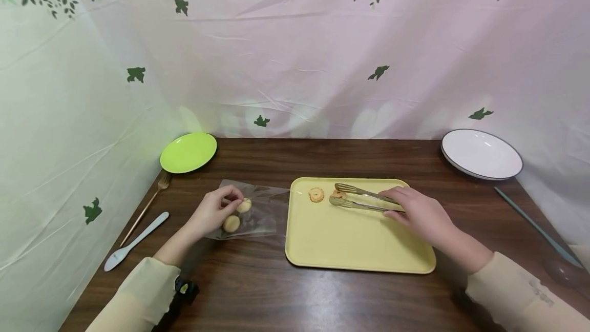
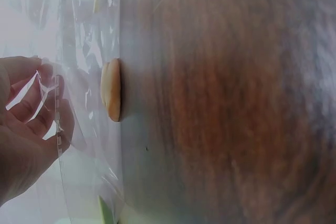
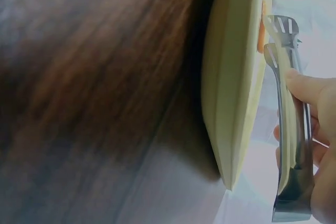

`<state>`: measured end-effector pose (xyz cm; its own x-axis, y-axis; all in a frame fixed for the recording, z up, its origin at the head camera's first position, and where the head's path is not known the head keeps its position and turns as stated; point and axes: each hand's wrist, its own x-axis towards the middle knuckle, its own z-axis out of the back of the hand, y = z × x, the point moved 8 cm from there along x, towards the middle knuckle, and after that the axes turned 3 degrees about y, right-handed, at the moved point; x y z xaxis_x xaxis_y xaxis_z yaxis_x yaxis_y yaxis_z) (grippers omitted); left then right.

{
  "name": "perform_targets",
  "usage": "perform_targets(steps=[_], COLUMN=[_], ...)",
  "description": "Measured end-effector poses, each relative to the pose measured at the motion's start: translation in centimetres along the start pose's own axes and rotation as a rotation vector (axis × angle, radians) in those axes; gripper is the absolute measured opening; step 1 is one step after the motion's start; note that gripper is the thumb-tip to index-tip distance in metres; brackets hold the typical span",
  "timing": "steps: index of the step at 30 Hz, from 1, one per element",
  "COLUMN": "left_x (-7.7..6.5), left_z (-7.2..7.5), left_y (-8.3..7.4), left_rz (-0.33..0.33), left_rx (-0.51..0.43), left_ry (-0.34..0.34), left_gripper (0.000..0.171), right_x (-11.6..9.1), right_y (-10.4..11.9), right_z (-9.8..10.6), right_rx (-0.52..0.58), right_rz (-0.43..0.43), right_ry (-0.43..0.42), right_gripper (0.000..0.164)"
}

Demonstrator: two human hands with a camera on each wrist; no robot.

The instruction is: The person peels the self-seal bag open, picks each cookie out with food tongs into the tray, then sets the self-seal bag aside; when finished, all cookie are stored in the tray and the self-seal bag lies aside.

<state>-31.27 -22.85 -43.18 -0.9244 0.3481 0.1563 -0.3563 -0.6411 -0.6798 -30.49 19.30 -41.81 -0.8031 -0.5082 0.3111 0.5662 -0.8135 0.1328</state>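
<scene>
My left hand (image 1: 213, 212) pinches the edge of a clear plastic bag (image 1: 265, 219) lying left of the tray. Two round cookies (image 1: 231, 224) are in the bag; the left wrist view shows one pale cookie (image 2: 111, 90) behind the film. With thumb and fingers my right hand (image 1: 423, 214) grips metal tongs (image 3: 294, 129) over the yellow tray (image 1: 345, 242). Their slotted tips lie on either side of a cookie (image 1: 340, 194), partly hidden by them. Beside it on the tray rests a flower-edged cookie (image 1: 316, 199).
A green plate (image 1: 189, 152) stands at the back left, with a copper-coloured fork (image 1: 147, 209) and a pale blue spoon (image 1: 138, 240) in front. At the back right is a white dark-rimmed dish (image 1: 481, 153), and a long teal-handled utensil (image 1: 534, 224) lies near the right edge.
</scene>
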Motion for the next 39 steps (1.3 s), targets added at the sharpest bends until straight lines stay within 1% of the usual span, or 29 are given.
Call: perform_targets(steps=[6, 11, 14, 16, 19, 24, 30, 35, 39], left_x=[0.0, -0.1, -0.2, -0.2, -0.3, -0.3, -0.3, -0.4, -0.4], left_z=[0.1, 0.1, 0.2, 0.3, 0.5, 0.7, 0.8, 0.8, 0.8], left_y=[0.0, 0.1, -0.1, -0.2, -0.4, -0.5, -0.5, -0.6, -0.5], left_rz=[-0.003, 0.002, -0.002, -0.004, -0.001, 0.004, 0.001, 0.0, -0.006], left_rx=[-0.005, -0.003, -0.006, -0.007, -0.012, -0.033, -0.043, -0.035, -0.024], left_ry=[-0.001, -0.003, -0.005, -0.009, -0.025, -0.055, -0.069, -0.075, -0.08], left_gripper=[0.01, 0.009, 0.01, 0.01, 0.009, 0.009, 0.007, 0.006, 0.005], right_x=[0.0, 0.1, 0.2, 0.4, 1.1, 2.7, 4.8, 6.5, 7.9], right_y=[-0.3, -0.2, 0.4, 1.4, 3.4, 7.0, 10.1, 12.4, 14.1], right_z=[0.1, 0.3, 0.5, 0.7, 0.9, 0.4, -1.3, -2.5, -3.5], right_rx=[0.005, 0.027, 0.041, 0.056, 0.089, 0.119, 0.059, 0.017, -0.02], right_rz=[-0.027, -0.026, -0.015, -0.002, 0.033, 0.083, 0.117, 0.158, 0.17], right_ry=[-0.027, -0.024, -0.023, -0.025, -0.018, 0.031, 0.088, 0.097, 0.09], right_gripper=[0.038, 0.042, 0.044, 0.044, 0.043, 0.04, 0.04, 0.041, 0.04])
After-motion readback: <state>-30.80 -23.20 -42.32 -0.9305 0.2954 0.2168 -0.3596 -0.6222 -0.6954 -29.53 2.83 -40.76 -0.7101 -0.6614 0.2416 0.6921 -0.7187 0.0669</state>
